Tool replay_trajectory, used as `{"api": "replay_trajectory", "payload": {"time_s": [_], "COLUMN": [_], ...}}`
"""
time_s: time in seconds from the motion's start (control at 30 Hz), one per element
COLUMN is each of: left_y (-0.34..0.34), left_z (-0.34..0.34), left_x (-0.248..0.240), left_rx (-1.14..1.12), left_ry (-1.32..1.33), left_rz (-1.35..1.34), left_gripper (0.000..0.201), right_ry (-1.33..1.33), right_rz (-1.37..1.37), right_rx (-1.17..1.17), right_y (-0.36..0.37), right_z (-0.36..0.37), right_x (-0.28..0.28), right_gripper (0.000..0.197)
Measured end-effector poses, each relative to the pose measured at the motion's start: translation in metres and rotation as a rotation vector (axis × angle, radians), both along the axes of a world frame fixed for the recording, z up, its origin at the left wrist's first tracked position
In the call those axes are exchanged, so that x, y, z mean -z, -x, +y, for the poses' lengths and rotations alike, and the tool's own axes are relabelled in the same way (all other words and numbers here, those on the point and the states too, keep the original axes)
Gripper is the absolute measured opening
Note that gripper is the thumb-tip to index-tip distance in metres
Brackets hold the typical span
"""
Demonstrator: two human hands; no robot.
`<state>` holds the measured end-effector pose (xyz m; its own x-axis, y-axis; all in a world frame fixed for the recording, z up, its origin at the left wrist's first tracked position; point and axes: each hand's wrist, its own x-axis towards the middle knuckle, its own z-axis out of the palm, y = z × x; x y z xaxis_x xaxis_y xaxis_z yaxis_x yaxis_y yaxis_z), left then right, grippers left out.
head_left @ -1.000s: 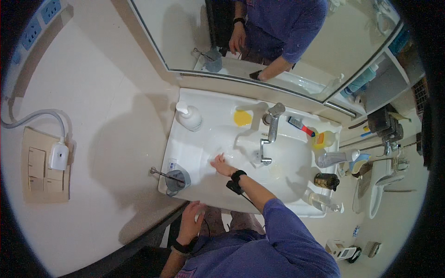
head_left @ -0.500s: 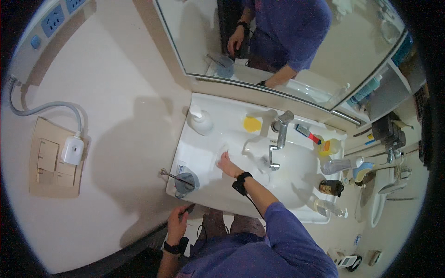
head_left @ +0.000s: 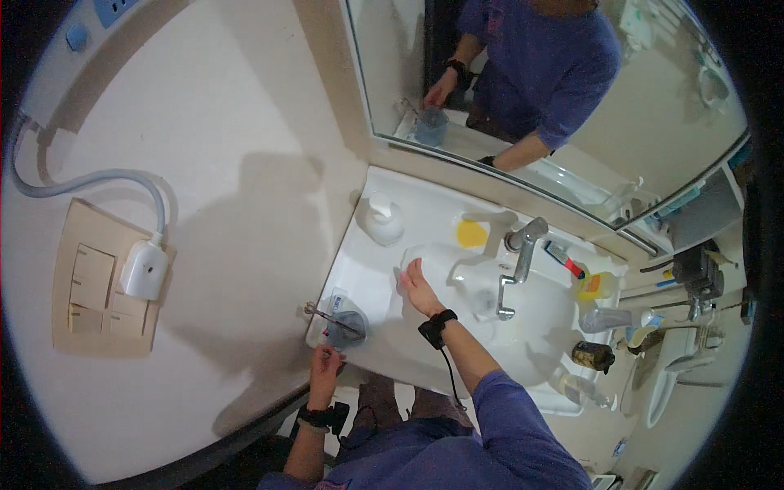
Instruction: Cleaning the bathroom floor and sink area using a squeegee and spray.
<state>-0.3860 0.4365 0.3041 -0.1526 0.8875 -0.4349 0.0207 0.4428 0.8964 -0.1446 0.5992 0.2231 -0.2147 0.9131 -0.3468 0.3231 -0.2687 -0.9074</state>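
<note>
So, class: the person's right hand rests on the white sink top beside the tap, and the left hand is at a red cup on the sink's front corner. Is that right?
Not quite. In the head view the cup at the left hand is grey-blue, not red. The rest holds: the right hand rests on the white sink top beside the tap.

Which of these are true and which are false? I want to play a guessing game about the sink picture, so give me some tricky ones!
1. The right hand rests flat on the white sink. True.
2. The left hand is on the tap. False: it is at the sink's front corner, by the grey cup.
3. A white soap bottle stands at the sink's back corner. True.
4. The round soap beside the tap is blue. False: it is yellow.
</note>
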Motion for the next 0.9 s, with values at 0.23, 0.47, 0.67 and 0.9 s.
{"api": "replay_trajectory", "payload": {"time_s": [0.23, 0.47, 0.67, 0.9], "left_y": [0.007, 0.02, 0.026, 0.022], "left_z": [-0.007, -0.021, -0.021, -0.017], "left_x": [-0.014, -0.022, -0.022, -0.02], "left_rx": [-0.074, -0.071, 0.001, -0.003], "left_ry": [0.004, -0.069, -0.146, -0.157], "left_rz": [-0.016, 0.002, 0.088, 0.138], "left_gripper": [0.015, 0.017, 0.014, 0.012], "right_ry": [-0.432, -0.515, -0.581, -0.539], "right_rz": [-0.287, -0.456, -0.642, -0.73], "right_rx": [-0.445, -0.278, -0.464, -0.372], "right_y": [0.037, 0.025, 0.04, 0.072], "right_z": [-0.069, 0.001, -0.051, 0.024], "right_x": [-0.017, -0.024, -0.02, -0.029], "right_gripper": [0.051, 0.05, 0.058, 0.062]}}
